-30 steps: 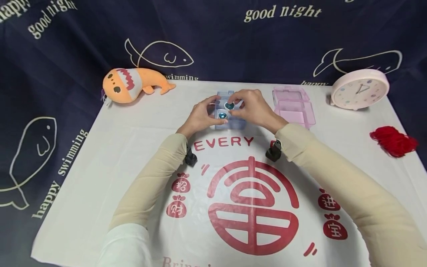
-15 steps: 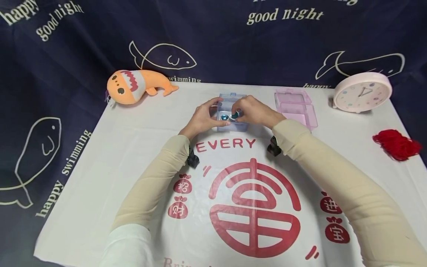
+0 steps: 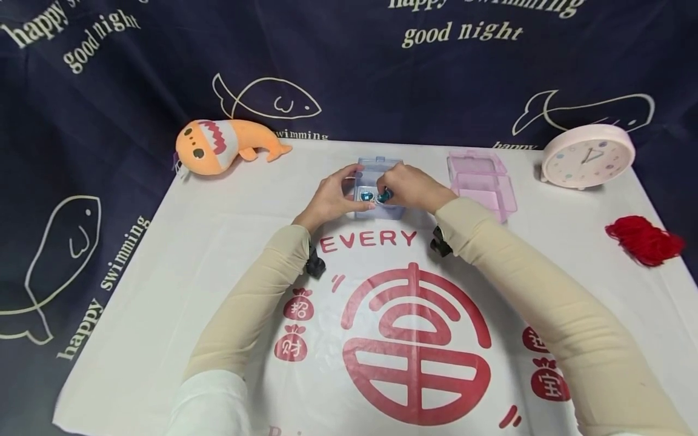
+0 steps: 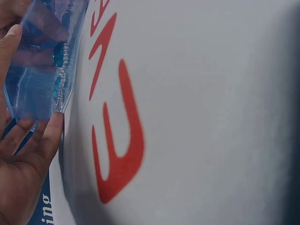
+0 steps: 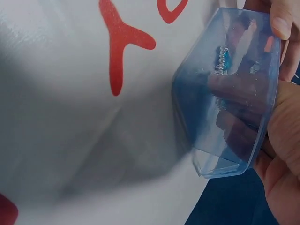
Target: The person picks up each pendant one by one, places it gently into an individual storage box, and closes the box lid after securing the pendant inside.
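Observation:
A clear blue plastic box (image 3: 388, 213) stands open at the back middle of the table, its lid raised behind it. My left hand (image 3: 329, 197) holds the box by its left side, thumb along the front and fingers towards the back. One blue heart-shaped gem (image 3: 367, 196) with a silvery beaded rim lies in the box's left part. Inside the box, my right hand (image 3: 413, 186) pinches a second blue gem (image 3: 385, 195) just right of the first. Through the box wall (image 5: 201, 126) in the right wrist view, the right fingers show low inside, partly blurred by the plastic.
An open pink clear box (image 3: 509, 197) stands to the right of the blue one. Further right are a round pink clock (image 3: 590, 156) and a bundle of red yarn (image 3: 645, 240). An orange plush shark (image 3: 229, 145) lies at the back left.
My right hand has lowered the second gem from above the box down into it, beside the first gem. The left hand keeps its hold on the box.

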### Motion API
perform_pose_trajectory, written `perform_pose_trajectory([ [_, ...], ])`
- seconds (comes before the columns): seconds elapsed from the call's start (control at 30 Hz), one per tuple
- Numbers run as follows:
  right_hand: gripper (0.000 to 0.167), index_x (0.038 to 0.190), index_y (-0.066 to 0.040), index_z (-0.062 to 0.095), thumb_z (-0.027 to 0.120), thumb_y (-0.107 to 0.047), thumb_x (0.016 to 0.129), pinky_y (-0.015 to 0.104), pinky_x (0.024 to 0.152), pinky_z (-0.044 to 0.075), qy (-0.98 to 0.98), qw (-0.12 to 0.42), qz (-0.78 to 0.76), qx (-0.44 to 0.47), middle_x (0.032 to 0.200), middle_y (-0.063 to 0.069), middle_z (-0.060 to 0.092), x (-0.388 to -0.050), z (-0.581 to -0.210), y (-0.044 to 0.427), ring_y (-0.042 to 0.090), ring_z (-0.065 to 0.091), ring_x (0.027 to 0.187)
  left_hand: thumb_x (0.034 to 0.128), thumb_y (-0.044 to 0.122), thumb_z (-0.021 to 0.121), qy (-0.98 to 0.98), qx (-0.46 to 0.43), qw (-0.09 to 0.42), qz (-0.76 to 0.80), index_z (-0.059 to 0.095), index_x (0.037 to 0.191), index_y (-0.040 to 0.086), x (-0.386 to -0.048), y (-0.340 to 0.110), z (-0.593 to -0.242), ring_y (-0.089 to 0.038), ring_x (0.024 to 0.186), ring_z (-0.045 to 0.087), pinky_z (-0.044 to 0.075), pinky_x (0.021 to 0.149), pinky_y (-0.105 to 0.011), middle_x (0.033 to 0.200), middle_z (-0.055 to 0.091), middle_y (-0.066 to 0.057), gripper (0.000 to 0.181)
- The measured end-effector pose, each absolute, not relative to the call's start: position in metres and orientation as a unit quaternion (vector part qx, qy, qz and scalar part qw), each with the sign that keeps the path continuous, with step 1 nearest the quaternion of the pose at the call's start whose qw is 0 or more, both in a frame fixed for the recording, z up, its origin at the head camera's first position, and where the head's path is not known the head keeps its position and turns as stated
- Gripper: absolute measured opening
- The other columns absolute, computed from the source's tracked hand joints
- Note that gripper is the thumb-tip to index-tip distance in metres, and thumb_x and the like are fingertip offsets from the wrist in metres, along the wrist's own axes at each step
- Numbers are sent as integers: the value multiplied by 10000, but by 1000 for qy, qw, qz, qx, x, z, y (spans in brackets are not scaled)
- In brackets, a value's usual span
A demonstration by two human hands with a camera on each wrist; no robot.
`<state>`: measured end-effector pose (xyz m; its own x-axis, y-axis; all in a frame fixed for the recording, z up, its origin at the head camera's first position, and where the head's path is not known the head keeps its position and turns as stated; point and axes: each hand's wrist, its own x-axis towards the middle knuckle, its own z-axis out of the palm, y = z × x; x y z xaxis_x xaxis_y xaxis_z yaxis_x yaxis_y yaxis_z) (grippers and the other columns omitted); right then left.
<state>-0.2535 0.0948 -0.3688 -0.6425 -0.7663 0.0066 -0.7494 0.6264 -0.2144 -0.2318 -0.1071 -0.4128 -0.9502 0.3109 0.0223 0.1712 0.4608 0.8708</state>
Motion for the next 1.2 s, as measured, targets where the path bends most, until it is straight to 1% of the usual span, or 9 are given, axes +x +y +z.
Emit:
perform_pose_trajectory([
  [0.23, 131, 874, -26, 746, 785, -22, 749, 381, 747, 554, 913, 47, -66, -400, 855, 91, 741, -253, -371, 96, 214, 654, 756, 685, 235, 889, 846, 147, 75, 508, 421, 1441, 120, -233, -103, -414, -192, 1254, 549, 525, 936, -282, 1412, 517, -73, 896],
  [0.4, 151, 900, -34, 746, 780, -22, 754, 375, 749, 549, 917, 61, -61, -390, 886, 88, 741, -252, -370, 98, 209, 650, 778, 686, 234, 888, 846, 151, 74, 505, 420, 1441, 121, -233, -100, -413, -190, 1249, 552, 528, 929, -278, 1409, 519, -78, 896],
  [0.5, 154, 903, -33, 742, 776, -14, 754, 360, 733, 542, 917, 68, -64, -389, 888, 88, 737, -251, -368, 99, 197, 631, 763, 687, 237, 888, 848, 151, 75, 503, 423, 1439, 127, -233, -99, -413, -187, 1244, 555, 531, 925, -276, 1403, 523, -77, 890],
  [0.63, 111, 864, -19, 730, 763, -3, 759, 342, 710, 529, 912, 66, -72, -399, 844, 93, 730, -252, -367, 103, 189, 593, 717, 688, 249, 887, 847, 154, 75, 504, 428, 1436, 132, -234, -97, -414, -193, 1247, 552, 528, 933, -280, 1405, 520, -82, 885],
  [0.7, 105, 864, -1, 721, 758, -6, 765, 352, 721, 532, 906, 58, -85, -411, 844, 107, 729, -253, -366, 106, 201, 602, 722, 689, 257, 887, 845, 154, 73, 507, 432, 1433, 146, -233, -96, -414, -194, 1254, 545, 524, 940, -279, 1407, 516, -74, 879],
  [0.77, 122, 892, 20, 716, 741, -17, 778, 375, 749, 545, 901, 50, -108, -417, 882, 134, 732, -252, -364, 110, 229, 641, 763, 690, 264, 885, 843, 149, 72, 511, 437, 1429, 167, -232, -97, -416, -190, 1263, 535, 519, 949, -278, 1411, 511, -57, 870],
  [0.9, 223, 1003, 49, 701, 694, -62, 810, 433, 825, 555, 897, 23, -166, -408, 1026, 186, 722, -245, -355, 121, 296, 689, 896, 699, 263, 879, 841, 135, 73, 518, 438, 1425, 200, -229, -101, -419, -187, 1289, 507, 509, 968, -284, 1429, 492, -31, 852],
  [1.03, 269, 1087, 44, 679, 660, -86, 852, 444, 839, 561, 894, -16, -217, -391, 1108, 185, 703, -230, -347, 140, 313, 685, 961, 709, 247, 873, 838, 131, 72, 525, 427, 1433, 193, -227, -103, -421, -201, 1300, 493, 500, 985, -298, 1451, 470, -39, 853],
  [1.2, 341, 1181, 13, 651, 684, -82, 855, 443, 790, 568, 898, -62, -257, -351, 1116, 177, 703, -202, -339, 172, 304, 697, 907, 727, 233, 860, 837, 142, 64, 524, 375, 1467, 213, -226, -105, -421, -227, 1320, 482, 488, 1011, -343, 1460, 455, -61, 886],
])
